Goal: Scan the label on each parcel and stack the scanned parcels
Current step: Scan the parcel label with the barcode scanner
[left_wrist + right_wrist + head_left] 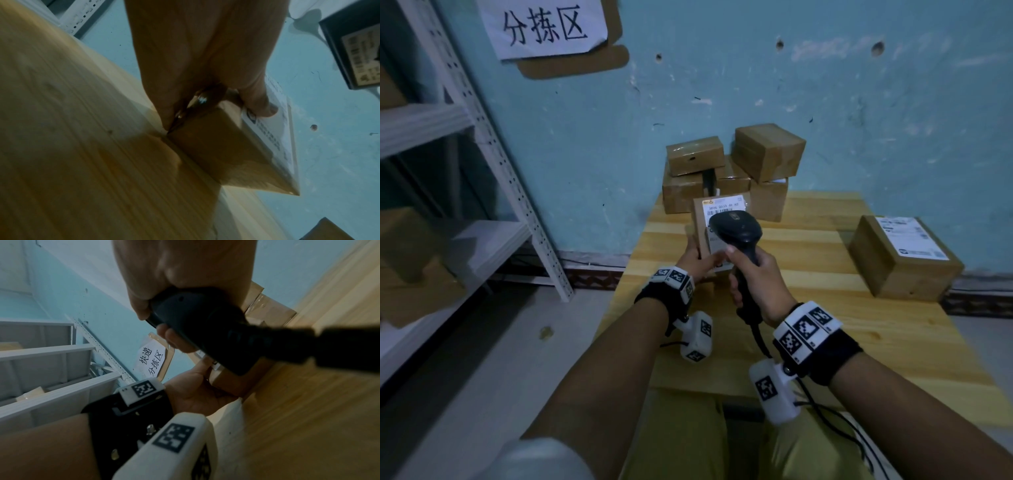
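Observation:
A small brown parcel (700, 219) stands tilted up on the wooden table (893, 329), its white label (722, 205) facing me. My left hand (700, 258) grips its lower left side, with the thumb on the label (265, 105). My right hand (756, 281) grips the handle of a black barcode scanner (736, 229), whose head covers the label's middle. In the right wrist view the scanner's handle (205, 324) fills my fist. A labelled parcel (904, 257) lies at the table's right edge.
A pile of several brown parcels (729, 171) sits at the table's far end against the blue wall. A white metal shelf rack (493, 164) stands to the left. The scanner's cable (835, 421) hangs off the near edge over my lap.

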### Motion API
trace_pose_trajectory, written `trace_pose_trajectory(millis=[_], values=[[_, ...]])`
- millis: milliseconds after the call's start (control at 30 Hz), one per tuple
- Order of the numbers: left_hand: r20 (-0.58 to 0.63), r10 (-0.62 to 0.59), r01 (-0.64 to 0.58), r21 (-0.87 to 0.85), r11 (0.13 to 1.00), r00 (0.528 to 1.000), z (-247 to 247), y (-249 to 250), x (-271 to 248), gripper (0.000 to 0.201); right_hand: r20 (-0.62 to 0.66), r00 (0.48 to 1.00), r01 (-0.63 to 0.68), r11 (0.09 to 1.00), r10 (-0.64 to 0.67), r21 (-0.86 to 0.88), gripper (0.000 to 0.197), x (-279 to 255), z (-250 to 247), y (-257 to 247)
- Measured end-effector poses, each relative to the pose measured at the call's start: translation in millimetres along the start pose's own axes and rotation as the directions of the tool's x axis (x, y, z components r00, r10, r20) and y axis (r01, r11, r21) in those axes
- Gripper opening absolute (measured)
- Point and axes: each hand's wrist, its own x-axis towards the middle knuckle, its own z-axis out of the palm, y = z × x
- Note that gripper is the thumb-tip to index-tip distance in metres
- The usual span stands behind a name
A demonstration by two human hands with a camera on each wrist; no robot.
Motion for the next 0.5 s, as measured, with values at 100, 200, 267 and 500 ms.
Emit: trace_pose_trajectory(millis=[100, 200, 267, 500], values=[[0.013, -0.019, 0.019, 0.021, 1.000, 1.000, 0.0, -4.5, 4.2, 0.104, 0.008, 1.000, 0.007, 1.000, -0.007, -0.008, 0.018, -1.1, 0.7, -0.5], [0.018, -0.037, 0.036, 0.013, 0.999, 0.999, -1.0, -10.1, 9.2, 0.103, 0.012, 1.000, -0.001, 1.000, 0.001, -0.026, 0.018, -0.6, 0.5, -1.5], [0.021, -0.046, 0.045, 0.019, 0.999, 0.999, -0.4, -5.1, 4.1, 0.091, 0.018, 1.000, -0.003, 0.999, 0.003, -0.032, 0.017, -0.9, 0.4, -2.3], [0.016, -0.067, 0.068, -0.017, 0.998, 0.998, 2.2, -0.1, -2.4, 0.074, 0.039, 0.999, 0.022, 0.998, -0.020, -0.053, 0.010, -1.8, 1.2, -2.7]])
